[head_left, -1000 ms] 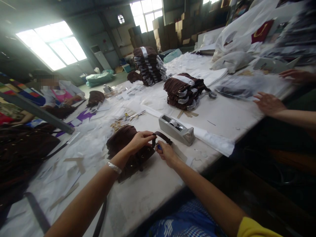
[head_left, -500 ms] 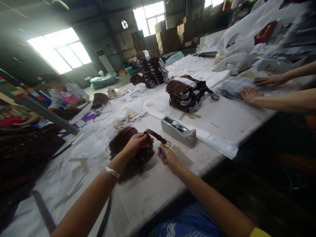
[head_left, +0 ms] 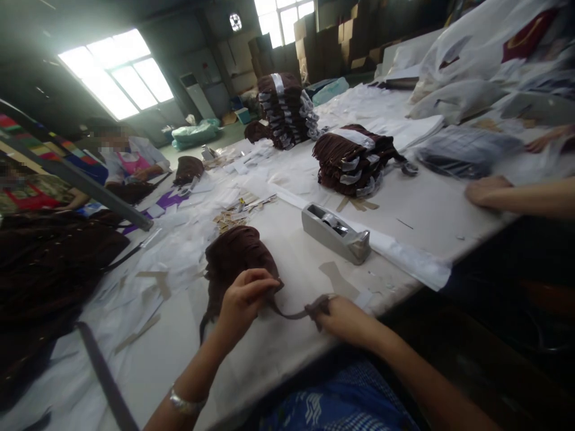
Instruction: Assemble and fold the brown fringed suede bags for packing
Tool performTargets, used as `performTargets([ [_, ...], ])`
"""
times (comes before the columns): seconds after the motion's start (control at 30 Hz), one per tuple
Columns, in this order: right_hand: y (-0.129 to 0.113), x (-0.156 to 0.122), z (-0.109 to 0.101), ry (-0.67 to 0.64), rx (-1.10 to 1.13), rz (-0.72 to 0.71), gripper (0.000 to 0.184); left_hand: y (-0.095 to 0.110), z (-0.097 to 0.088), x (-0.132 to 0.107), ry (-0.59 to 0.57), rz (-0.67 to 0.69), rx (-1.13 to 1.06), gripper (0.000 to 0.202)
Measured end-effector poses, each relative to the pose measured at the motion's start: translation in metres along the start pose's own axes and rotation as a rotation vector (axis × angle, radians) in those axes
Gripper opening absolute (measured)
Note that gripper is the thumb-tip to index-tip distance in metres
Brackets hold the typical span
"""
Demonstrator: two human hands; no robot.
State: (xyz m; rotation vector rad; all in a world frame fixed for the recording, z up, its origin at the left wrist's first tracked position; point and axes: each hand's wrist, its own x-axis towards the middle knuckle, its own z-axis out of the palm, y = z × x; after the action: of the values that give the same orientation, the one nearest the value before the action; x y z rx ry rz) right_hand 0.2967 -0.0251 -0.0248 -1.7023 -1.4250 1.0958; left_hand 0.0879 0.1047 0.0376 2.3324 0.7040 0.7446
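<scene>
A dark brown fringed bag (head_left: 238,254) of soft cloth or suede lies on the white table in front of me. My left hand (head_left: 246,299) rests over its near right corner, thumb and fingertips pinched together. From under those fingers a thin brown strap (head_left: 291,315) sags across to my right hand (head_left: 344,320). That hand is closed around the strap's far end, where a dark bunched piece (head_left: 318,308) shows at the fingers. Whatever else lies inside the right hand is hidden.
Beyond my hands stands a grey tape dispenser (head_left: 336,232). Stacked brown fringed bags (head_left: 354,158) sit behind it, with a taller stack (head_left: 287,111) farther back. At right, a co-worker's hand (head_left: 489,190) rests near a plastic-wrapped bundle (head_left: 467,149). Paper scraps (head_left: 153,284) litter the left side.
My right hand has moved down and right, drawing the strap out low over the table. The buckle and the small blue item seen at that hand no longer show. My left hand has lowered.
</scene>
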Motion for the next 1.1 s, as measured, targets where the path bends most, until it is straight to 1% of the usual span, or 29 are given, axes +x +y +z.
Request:
performTargets([
  [0.07, 0.001, -0.024, -0.007, 0.015, -0.184, 0.048, 0.029, -0.002, 0.008, -0.027, 0.004, 0.036, 0.05, 0.029],
  [0.1, 0.001, -0.033, -0.011, 0.004, -0.26, 0.085, 0.029, -0.005, 0.013, -0.039, -0.001, 0.062, 0.08, 0.03],
  [0.17, 0.003, -0.047, -0.019, -0.051, -0.392, 0.16, 0.036, -0.01, 0.023, -0.061, -0.034, 0.098, 0.15, 0.034],
  [0.23, 0.004, -0.054, -0.027, -0.055, -0.492, 0.216, 0.041, -0.014, 0.032, -0.08, -0.069, 0.087, 0.194, 0.036],
  [0.3, 0.004, -0.057, -0.034, 0.01, -0.529, 0.234, 0.04, -0.013, 0.041, -0.095, -0.063, 0.022, 0.161, 0.037],
  [0.37, 0.0, -0.056, -0.039, 0.08, -0.491, 0.204, 0.042, -0.008, 0.05, -0.105, 0.0, -0.101, 0.058, 0.034],
  [0.4, -0.002, -0.054, -0.039, 0.102, -0.44, 0.17, 0.044, -0.003, 0.054, -0.108, 0.056, -0.191, -0.01, 0.032],
  [0.5, -0.009, -0.043, -0.029, 0.102, -0.221, 0.034, 0.047, 0.01, 0.065, -0.109, 0.218, -0.542, -0.265, 0.027],
  [0.53, -0.01, -0.038, -0.023, 0.088, -0.148, -0.001, 0.046, 0.013, 0.068, -0.106, 0.239, -0.653, -0.36, 0.03],
  [0.57, -0.01, -0.033, -0.016, 0.071, -0.084, -0.025, 0.046, 0.016, 0.071, -0.103, 0.233, -0.743, -0.449, 0.035],
  [0.6, -0.009, -0.027, -0.008, 0.056, -0.032, -0.039, 0.046, 0.017, 0.073, -0.1, 0.205, -0.802, -0.527, 0.039],
  [0.63, -0.008, -0.022, 0.0, 0.045, 0.008, -0.045, 0.046, 0.019, 0.076, -0.096, 0.169, -0.832, -0.587, 0.04],
  [0.7, -0.006, -0.013, 0.014, 0.04, 0.063, -0.046, 0.049, 0.02, 0.079, -0.091, 0.106, -0.823, -0.659, 0.039],
  [0.77, -0.005, -0.006, 0.024, 0.05, 0.096, -0.038, 0.053, 0.02, 0.079, -0.088, 0.073, -0.778, -0.661, 0.035],
  [0.87, -0.009, 0.0, 0.034, 0.045, 0.13, -0.027, 0.055, 0.021, 0.078, -0.086, 0.071, -0.732, -0.546, 0.032],
  [0.97, -0.014, 0.009, 0.04, 0.025, 0.145, -0.017, 0.052, 0.02, 0.076, -0.087, 0.082, -0.726, -0.41, 0.033],
  [1.03, -0.017, 0.015, 0.044, 0.025, 0.153, 0.002, 0.048, 0.017, 0.074, -0.09, 0.077, -0.716, -0.351, 0.033],
  [1.1, -0.022, 0.018, 0.049, 0.054, 0.14, 0.022, 0.046, 0.014, 0.074, -0.096, 0.085, -0.681, -0.306, 0.032],
])
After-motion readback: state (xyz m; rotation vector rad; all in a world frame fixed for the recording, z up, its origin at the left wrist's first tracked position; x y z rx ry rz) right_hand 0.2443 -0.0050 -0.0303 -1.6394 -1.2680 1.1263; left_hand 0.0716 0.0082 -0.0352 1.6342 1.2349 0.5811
